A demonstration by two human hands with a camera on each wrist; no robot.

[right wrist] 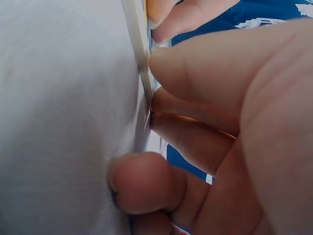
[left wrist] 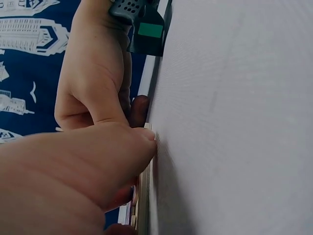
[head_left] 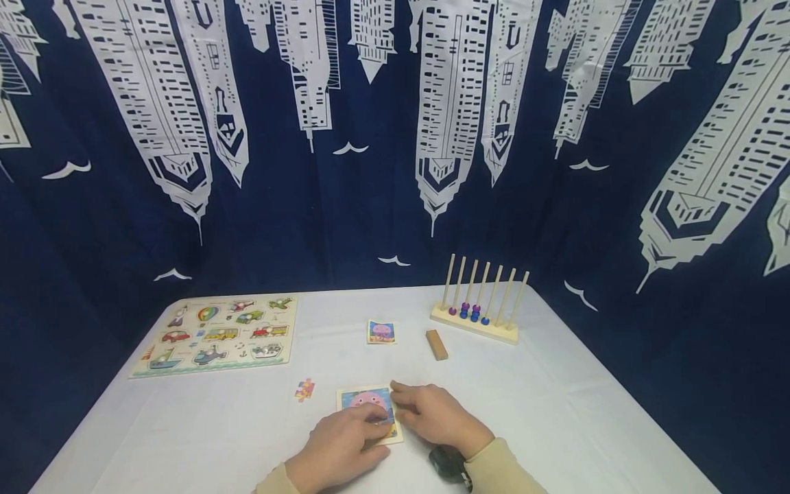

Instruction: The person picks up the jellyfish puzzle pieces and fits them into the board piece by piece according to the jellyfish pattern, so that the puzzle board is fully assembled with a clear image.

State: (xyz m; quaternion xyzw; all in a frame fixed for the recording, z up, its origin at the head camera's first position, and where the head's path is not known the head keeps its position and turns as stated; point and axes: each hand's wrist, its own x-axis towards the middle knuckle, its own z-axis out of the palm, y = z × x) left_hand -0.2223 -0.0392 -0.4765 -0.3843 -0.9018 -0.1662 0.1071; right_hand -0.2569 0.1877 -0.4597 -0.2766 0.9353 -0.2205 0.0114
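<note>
A square wooden puzzle board [head_left: 368,398] with a pink cartoon picture lies flat near the front middle of the table. My left hand [head_left: 345,439] rests over its lower part, fingers across the picture. In the left wrist view, the left thumb [left wrist: 142,134] is at the board's near edge. My right hand [head_left: 435,415] touches the right edge of the board with its fingertips, which the right wrist view shows against the wooden side [right wrist: 139,58]. Left of the board lie a few joined small pink and yellow puzzle pieces [head_left: 305,390]. The fingers hide much of the picture.
A small pink octopus picture [head_left: 382,332] lies behind the board, with a brown wooden block [head_left: 437,344] to its right. At the back right stands a peg rack [head_left: 475,324] with purple and blue beads. A vehicle puzzle board [head_left: 219,334] lies back left.
</note>
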